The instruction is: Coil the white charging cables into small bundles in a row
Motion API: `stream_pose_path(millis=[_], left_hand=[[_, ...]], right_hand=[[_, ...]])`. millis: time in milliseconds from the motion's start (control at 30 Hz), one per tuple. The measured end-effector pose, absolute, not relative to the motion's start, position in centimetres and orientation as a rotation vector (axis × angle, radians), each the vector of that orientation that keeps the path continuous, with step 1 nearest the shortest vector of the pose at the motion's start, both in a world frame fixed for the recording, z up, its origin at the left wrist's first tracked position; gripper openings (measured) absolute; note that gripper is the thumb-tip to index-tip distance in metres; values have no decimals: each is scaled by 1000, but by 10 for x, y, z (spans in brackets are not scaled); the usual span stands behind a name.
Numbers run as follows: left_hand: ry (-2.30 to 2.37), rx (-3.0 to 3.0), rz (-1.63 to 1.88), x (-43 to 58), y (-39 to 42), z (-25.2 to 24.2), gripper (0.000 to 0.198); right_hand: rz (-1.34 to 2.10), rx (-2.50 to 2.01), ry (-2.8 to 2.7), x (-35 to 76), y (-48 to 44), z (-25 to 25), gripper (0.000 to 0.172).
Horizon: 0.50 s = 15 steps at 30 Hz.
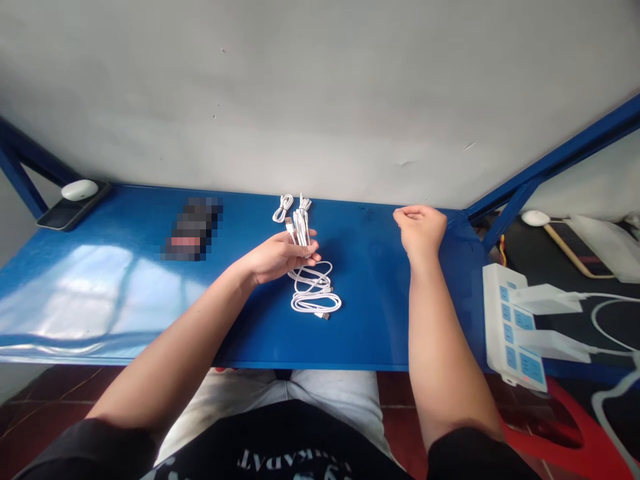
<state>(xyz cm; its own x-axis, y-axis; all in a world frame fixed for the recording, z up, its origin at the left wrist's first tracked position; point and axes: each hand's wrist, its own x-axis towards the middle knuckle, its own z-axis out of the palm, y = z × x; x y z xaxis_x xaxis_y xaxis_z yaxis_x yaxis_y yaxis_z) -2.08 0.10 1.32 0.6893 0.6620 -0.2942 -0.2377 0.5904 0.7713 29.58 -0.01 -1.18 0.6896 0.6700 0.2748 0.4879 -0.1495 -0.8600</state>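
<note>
My left hand (pixel 287 255), over the middle of the blue table, grips a folded white USB cable (pixel 301 230) between thumb and fingers, its metal plug pointing away from me. Just beyond lie a small coiled white cable (pixel 283 208) and another white bundle (pixel 306 204), partly behind the held one. On the near side of this hand two loosely looped white cables (pixel 316 303) rest on the table, one partly under the fingers. Off to the right, my right hand (pixel 421 227) is closed with fingertips pinched; whatever they hold, if anything, is too small to make out.
Small dark bits (pixel 367 213) lie near the wall. A blurred-out dark object (pixel 193 229) is at left, with a white mouse (pixel 80 190) on a dark tray (pixel 70 212) beyond. At right stand a white power strip (pixel 513 327) with chargers and a phone (pixel 580 250).
</note>
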Motion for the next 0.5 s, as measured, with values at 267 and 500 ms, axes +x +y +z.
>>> stream_pose_path(millis=[267,500], left_hand=[[617,757,560,-19,-1,18,41],[670,706,560,-14,-6,24,44]], right_hand=[[28,-1554,-1037,289,-4,3,24],[342,-1184,-1096,227,-15,6,30]])
